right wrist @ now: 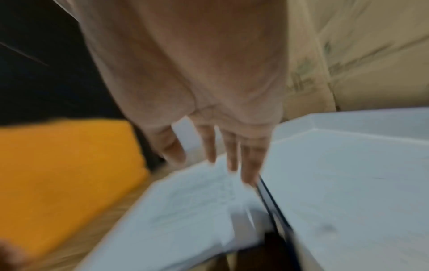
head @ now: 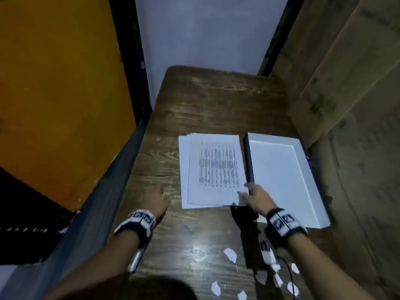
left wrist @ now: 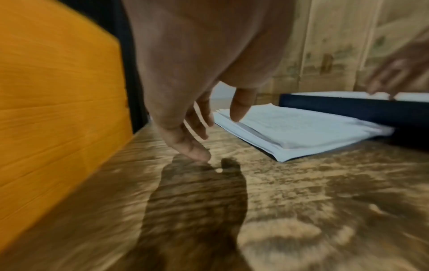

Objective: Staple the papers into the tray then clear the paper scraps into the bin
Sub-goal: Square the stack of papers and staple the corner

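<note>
A stack of white papers (head: 213,169) with a printed top sheet lies mid-table, also seen low in the left wrist view (left wrist: 301,128) and blurred in the right wrist view (right wrist: 185,210). The white tray (head: 281,174) with a dark outer wall (left wrist: 348,110) sits against the stack's right side and holds nothing. My right hand (head: 249,193) hovers with straight, spread fingers (right wrist: 248,170) at the stack's near right corner, beside the tray wall. My left hand (head: 154,202) hangs relaxed over bare wood left of the stack, its fingertips (left wrist: 197,154) almost on the table. Several white paper scraps (head: 230,254) lie near the front edge.
A dark object (head: 244,215), too shadowed to identify, sits just below the stack's near right corner. An orange panel (head: 54,94) stands at the left and cardboard boxes (head: 357,105) wall in the right. A white wall (head: 205,40) closes the back. No bin is in view.
</note>
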### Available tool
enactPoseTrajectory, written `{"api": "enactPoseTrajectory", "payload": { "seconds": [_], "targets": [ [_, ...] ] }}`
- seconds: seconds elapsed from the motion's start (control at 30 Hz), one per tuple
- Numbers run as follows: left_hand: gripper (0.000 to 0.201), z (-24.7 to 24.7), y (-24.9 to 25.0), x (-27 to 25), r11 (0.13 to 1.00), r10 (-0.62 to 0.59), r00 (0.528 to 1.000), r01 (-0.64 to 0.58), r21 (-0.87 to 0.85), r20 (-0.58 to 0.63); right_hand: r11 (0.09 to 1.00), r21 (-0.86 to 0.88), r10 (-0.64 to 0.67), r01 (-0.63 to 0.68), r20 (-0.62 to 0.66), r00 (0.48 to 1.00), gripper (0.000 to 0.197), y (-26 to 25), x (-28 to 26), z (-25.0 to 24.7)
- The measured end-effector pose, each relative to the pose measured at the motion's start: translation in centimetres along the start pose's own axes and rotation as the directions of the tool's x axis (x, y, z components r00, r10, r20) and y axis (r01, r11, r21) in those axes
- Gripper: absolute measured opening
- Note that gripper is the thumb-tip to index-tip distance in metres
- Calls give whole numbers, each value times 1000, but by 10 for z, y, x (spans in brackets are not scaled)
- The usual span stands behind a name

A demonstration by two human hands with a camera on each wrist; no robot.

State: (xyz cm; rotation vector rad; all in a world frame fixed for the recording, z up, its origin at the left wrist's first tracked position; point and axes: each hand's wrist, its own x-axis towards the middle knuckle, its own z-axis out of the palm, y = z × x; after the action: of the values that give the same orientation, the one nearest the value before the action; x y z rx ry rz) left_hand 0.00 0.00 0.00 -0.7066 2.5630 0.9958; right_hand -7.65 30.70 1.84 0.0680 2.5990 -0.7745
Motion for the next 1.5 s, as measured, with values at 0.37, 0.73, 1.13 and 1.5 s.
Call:
{"api": "enactPoseTrajectory", "payload": {
  "seconds": [0.37, 0.73, 1.13, 1.5],
  "targets": [
    [87, 69, 82, 49, 964, -215, 975, 203, 172, 49, 939, -289, 173, -187, -73, 982, 61, -27, 98, 58],
    [34, 49, 87, 61, 906, -280, 935, 333, -263, 219, 978, -134, 150, -159, -73, 986, 33, -27, 90, 58],
    [76, -8, 47, -23, 752, 49, 990, 53, -657, 136, 725, 667, 38, -170, 207, 978, 128, -26, 41, 10],
    [43, -70, 37, -132, 588, 62, 905, -373, -717, -421, 665, 648, -220, 371, -305, 927, 23, -116, -127, 17]
  ]
}}
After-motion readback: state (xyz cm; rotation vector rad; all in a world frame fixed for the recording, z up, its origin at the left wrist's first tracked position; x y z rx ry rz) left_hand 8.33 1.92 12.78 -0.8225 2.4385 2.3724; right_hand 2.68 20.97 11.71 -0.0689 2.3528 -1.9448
